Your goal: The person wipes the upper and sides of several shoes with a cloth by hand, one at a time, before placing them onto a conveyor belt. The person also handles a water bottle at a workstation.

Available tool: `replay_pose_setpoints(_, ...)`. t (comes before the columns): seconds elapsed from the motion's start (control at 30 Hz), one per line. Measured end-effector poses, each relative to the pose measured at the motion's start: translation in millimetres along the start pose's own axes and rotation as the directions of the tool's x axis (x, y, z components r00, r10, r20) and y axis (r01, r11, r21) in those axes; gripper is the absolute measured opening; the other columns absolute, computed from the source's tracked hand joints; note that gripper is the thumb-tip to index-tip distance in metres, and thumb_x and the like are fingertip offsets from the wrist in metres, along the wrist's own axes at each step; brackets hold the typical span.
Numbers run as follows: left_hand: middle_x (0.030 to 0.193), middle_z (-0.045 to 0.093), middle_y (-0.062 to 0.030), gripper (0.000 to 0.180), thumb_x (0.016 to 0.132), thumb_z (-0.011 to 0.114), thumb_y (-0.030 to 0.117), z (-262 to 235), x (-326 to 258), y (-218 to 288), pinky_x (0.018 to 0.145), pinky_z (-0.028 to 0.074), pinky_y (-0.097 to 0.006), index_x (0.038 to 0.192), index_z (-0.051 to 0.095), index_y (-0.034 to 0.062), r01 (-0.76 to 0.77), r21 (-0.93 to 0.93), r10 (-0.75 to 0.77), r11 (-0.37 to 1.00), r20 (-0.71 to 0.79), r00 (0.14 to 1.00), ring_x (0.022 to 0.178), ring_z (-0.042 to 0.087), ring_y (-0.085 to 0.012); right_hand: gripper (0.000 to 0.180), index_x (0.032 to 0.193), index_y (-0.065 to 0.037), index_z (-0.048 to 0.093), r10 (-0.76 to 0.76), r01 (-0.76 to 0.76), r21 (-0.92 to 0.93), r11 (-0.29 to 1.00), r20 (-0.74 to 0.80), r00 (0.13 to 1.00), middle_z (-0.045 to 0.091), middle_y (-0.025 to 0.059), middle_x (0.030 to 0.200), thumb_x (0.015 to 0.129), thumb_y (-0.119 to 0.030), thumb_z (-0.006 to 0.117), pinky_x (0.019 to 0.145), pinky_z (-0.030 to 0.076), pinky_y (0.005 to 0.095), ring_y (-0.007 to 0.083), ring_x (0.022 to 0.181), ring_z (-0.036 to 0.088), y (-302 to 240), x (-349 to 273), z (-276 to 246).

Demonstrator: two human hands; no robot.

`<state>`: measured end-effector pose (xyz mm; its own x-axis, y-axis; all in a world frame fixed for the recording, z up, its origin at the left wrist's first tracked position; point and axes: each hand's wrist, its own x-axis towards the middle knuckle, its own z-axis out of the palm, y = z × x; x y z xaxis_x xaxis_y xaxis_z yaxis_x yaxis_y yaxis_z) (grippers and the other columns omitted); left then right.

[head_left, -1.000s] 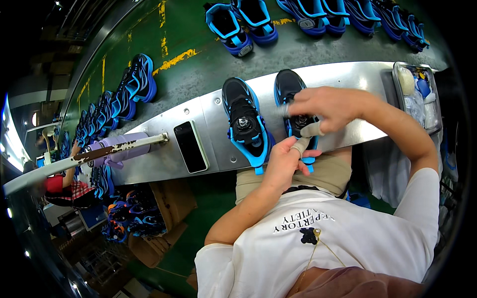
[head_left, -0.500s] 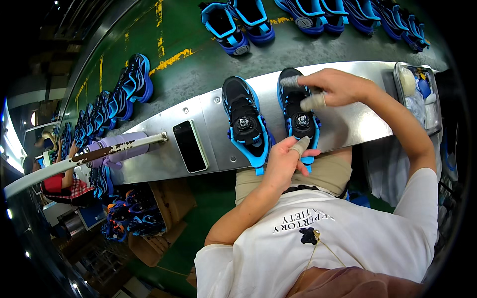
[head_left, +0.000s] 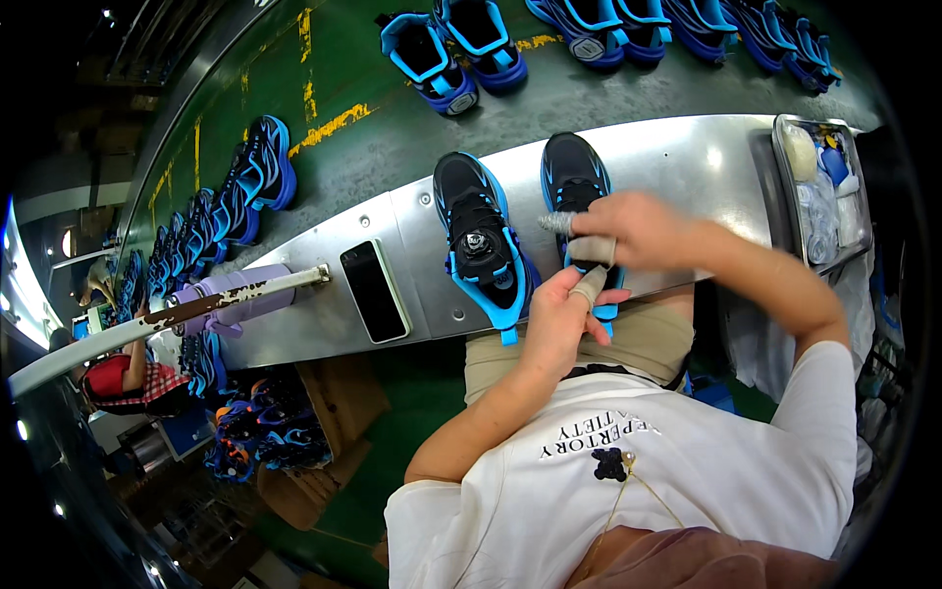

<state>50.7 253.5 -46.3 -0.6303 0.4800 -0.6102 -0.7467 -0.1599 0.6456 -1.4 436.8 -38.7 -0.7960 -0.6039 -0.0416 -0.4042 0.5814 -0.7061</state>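
Two black and blue shoes lie on a metal bench (head_left: pixel 687 157) in front of me. The left shoe (head_left: pixel 481 245) lies untouched, with a round dial on its tongue. My right hand (head_left: pixel 628 231), its fingers wrapped in tape, rests on top of the right shoe (head_left: pixel 572 177) and covers its near half. My left hand (head_left: pixel 561 319), also taped at the fingertips, grips the heel end of that same shoe at the bench's near edge.
A black phone (head_left: pixel 374 291) lies on the bench left of the shoes. A metal tray (head_left: pixel 822 191) with bottles and cloths sits at the right end. More blue shoes (head_left: pixel 461 44) stand on the green belt beyond. A purple bottle (head_left: pixel 231 294) and another person (head_left: pixel 118 378) are at left.
My right hand has slid from the toe of the right shoe back toward its middle. My left hand stays at the heel.
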Motion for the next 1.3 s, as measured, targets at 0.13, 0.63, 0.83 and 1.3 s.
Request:
replay_pose_setpoints(0.13,0.102,0.061,-0.0089,0.023,0.095,0.053,0.017,1.2,1.9,5.8,0.043,0.05,-0.025,0.106,0.058,-0.003,0.08,-0.045,-0.079,0.996,0.013,0.997,0.098,0.066,-0.0223,0.054,0.131,-0.013,0.052,0.295,-0.308,0.022,0.951,0.231,0.927,0.066,0.0195,0.093,0.086,-0.04,0.062,0.073,0.049,0.0393,0.0331,0.079,0.063,7.6,16.0,-63.4)
replay_pose_setpoints(0.63,0.112,0.059,-0.0151,0.024,0.097,0.047,0.017,10.2,7.1,-3.7,0.045,0.049,-0.025,0.109,0.054,-0.0033,0.058,-0.043,-0.057,0.997,0.021,0.998,0.093,0.066,-0.019,0.023,0.094,-0.006,0.063,0.321,-0.226,0.387,0.894,-0.202,0.925,0.054,0.0139,0.072,0.086,-0.028,0.063,0.062,0.045,0.04,0.0307,0.071,0.056,15.7,-7.9,9.0)
replay_pose_setpoints(0.83,0.086,0.065,-0.0114,0.027,0.096,0.053,0.026,20.3,6.5,4.1,0.046,0.047,-0.026,0.097,0.055,-0.001,0.037,-0.043,-0.041,0.998,-0.089,0.995,0.077,0.068,-0.02,0.029,0.099,-0.007,0.064,0.21,-0.261,-0.02,0.965,-0.534,0.819,0.055,0.0175,0.084,0.085,-0.032,0.064,0.074,0.044,0.0401,0.0359,0.082,0.052,81.5,32.5,0.2)
replay_pose_setpoints(1.3,0.092,0.07,-0.0056,0.02,0.094,0.055,0.015,0.6,-9.0,-0.9,0.059,0.048,-0.025,0.104,0.065,0.0009,-0.231,0.646,0.286,0.727,0.02,0.958,0.068,0.059,-0.0086,0.027,0.105,-0.005,0.064,0.339,-0.233,0.248,0.94,-0.643,0.686,0.054,0.0195,0.107,0.089,-0.025,0.055,0.09,0.041,0.0417,0.0371,0.102,0.051,101.4,37.3,37.5)
